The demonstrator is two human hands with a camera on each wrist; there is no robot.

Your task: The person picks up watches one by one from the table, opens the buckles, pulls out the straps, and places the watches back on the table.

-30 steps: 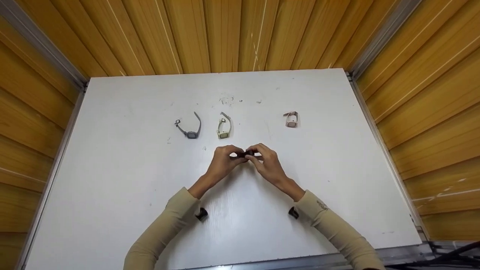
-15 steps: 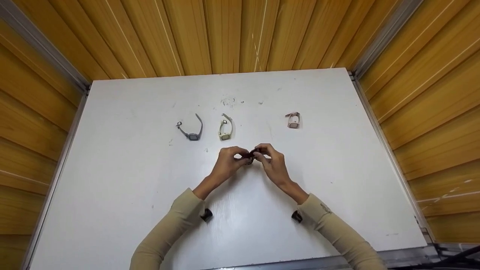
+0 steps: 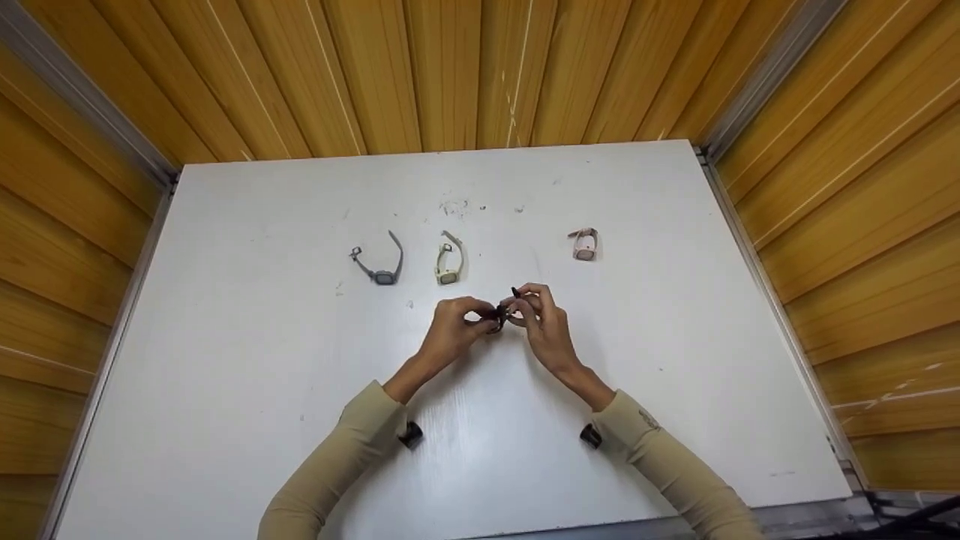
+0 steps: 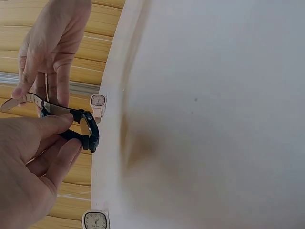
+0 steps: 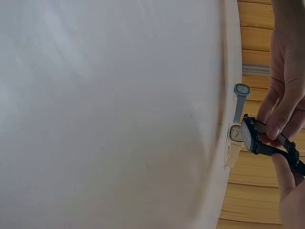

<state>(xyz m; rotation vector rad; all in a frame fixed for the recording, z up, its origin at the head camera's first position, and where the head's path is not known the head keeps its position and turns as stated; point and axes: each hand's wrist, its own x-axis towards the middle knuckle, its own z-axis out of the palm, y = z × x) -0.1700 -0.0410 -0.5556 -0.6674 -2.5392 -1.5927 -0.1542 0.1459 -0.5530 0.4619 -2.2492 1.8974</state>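
Observation:
A dark wristwatch (image 4: 94, 134) is held between both hands over the white table. My left hand (image 3: 452, 330) pinches its strap close to the case with thumb and fingers. My right hand (image 3: 552, 328) pinches the strap farther along, toward its free end. In the left wrist view the pale inner side of the strap (image 4: 29, 98) shows, with its tip sticking out past the right thumb. The right wrist view shows the round case (image 5: 248, 134) with the strap looped behind it. Fingers hide parts of the strap.
Ahead on the white table (image 3: 247, 360) lie a grey watch (image 3: 385, 276) with its strap spread, a pale yellow-green watch (image 3: 448, 277) and a pink watch (image 3: 585, 253) at the right. Wood-patterned walls (image 3: 442, 75) stand at the back and sides.
My right hand has shifted slightly right along the strap, and a dark strap end now sticks up above its fingers. My left hand stays nearly in place, still holding the wristwatch.

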